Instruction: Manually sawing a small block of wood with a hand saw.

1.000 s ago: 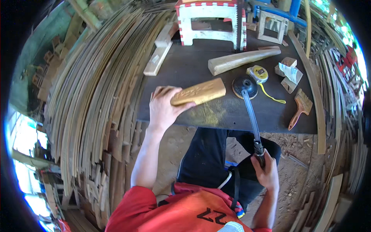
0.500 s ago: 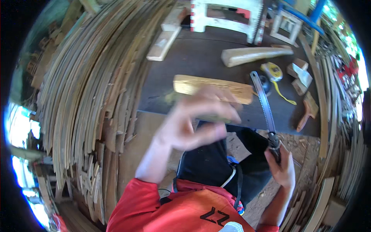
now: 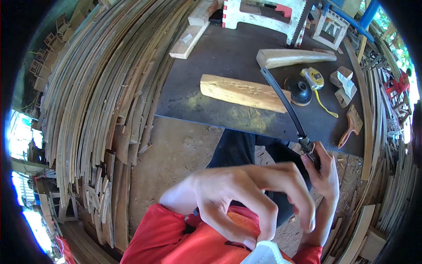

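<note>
My right hand (image 3: 323, 171), at the right of my lap, is closed around the dark handle of a narrow-bladed handsaw (image 3: 283, 99). Its long thin blade slants up and left over the right end of a yellowish wood piece (image 3: 241, 91) on the dark table. My left hand (image 3: 246, 193) is raised close to my chest with bent fingers. Thumb and forefinger come together at the edge of a white face mask (image 3: 266, 253); their tips are partly hidden. A round black disc-shaped thing (image 3: 299, 91) and a yellow tape measure (image 3: 313, 78) lie just right of the blade.
Sawdust (image 3: 255, 121) is scattered on the dark table (image 3: 193, 112). A brush (image 3: 350, 126), wood blocks (image 3: 343, 86), a pale shaped timber (image 3: 294, 58) and a white stand (image 3: 263, 17) are on it too. Long wood strips (image 3: 105, 88) are stacked at the left.
My left hand has come back from over the wood piece to my chest. The saw blade has tilted left and turned, so its toothed face no longer shows.
</note>
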{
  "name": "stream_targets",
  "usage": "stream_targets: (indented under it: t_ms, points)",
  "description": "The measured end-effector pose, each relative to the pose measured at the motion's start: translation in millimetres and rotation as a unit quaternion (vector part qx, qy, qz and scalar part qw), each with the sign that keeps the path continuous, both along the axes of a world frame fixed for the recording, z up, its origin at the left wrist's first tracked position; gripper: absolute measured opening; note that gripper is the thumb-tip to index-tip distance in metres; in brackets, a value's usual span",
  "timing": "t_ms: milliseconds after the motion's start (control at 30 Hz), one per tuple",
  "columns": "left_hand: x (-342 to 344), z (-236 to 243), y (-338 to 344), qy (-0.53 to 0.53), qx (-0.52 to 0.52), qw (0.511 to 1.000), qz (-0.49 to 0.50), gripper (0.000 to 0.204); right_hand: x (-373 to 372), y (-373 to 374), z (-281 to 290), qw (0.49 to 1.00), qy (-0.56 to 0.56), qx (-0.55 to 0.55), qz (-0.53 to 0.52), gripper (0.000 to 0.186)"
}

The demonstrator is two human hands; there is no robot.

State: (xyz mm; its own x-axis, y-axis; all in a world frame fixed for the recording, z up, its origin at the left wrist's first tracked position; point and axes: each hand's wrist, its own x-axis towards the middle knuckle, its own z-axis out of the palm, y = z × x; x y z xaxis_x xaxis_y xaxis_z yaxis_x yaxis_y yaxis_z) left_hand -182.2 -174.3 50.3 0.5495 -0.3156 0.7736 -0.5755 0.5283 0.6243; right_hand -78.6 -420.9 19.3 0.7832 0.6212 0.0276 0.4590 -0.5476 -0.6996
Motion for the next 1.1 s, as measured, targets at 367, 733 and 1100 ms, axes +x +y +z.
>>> stream_targets:
  t_ms: [367, 733, 1100]
  points:
    - [27.1, 17.9, 65.5, -0.067, 0.276, 0.941, 0.183, 0.071, -8.5, -28.5, -25.1, 0.995, 0.019, 0.054, -0.082, 0.019]
    - [41.8, -65.1, 134.0, 0.084, 0.545, 0.56, 0.618, 0.061, -23.5, -20.6, -38.5, 0.985, -0.012, 0.042, -0.168, 0.026]
    - [40.9, -88.4, 72.0, 0.04, 0.42, 0.632, 0.65, 0.046, -47.0, 70.6, -36.1, 0.993, -0.097, 0.04, -0.056, 0.022]
